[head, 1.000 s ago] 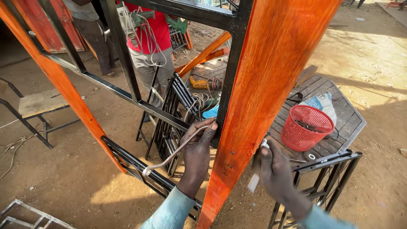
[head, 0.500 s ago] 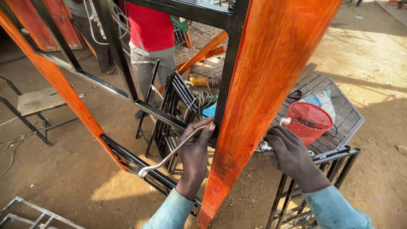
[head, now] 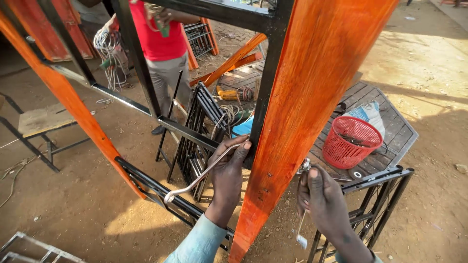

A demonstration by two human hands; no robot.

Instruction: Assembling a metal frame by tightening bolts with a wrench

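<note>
Left hand (head: 228, 175) gripping a bent, shiny metal spanner (head: 202, 173) against the black steel frame (head: 265, 97), right hand (head: 324, 202) pinching a small bright fastener (head: 305, 164) beside the glossy orange wooden plank (head: 302, 112), red mesh plastic basket (head: 352, 142) on slatted table (head: 397, 129).

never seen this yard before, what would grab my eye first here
The glossy orange wooden plank slants across the middle, fixed against a black metal frame. The left hand holds a bent metal wrench behind the plank, while the right hand grips a small spanner at its right edge. A red plastic basket sits on a table to the right.
</note>
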